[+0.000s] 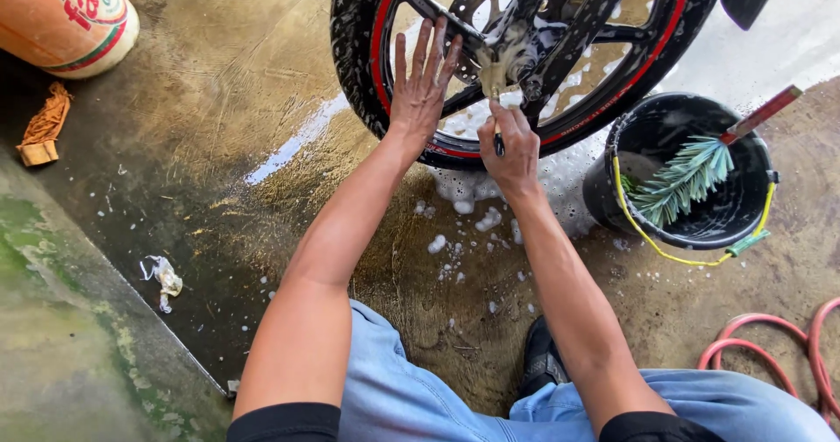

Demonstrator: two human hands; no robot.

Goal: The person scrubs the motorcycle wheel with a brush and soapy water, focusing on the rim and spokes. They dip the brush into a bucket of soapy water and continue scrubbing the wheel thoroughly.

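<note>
A soapy black motorcycle wheel (367, 57) with a red rim stripe stands on wet concrete at the top centre. My left hand (422, 83) lies flat and open against the tyre and a spoke, fingers spread. My right hand (509, 149) grips a small brush (493, 79) by its dark handle, bristles pressed up against the foamy hub area. Suds cover the spokes and brake disc.
A black bucket (612, 188) with a yellow handle holds a green spiky brush (682, 179) on a red stick, right of the wheel. A red hose (770, 337) coils at lower right. An orange and white sack (66, 17), a rag (44, 127), and a crumpled scrap (164, 277) lie left.
</note>
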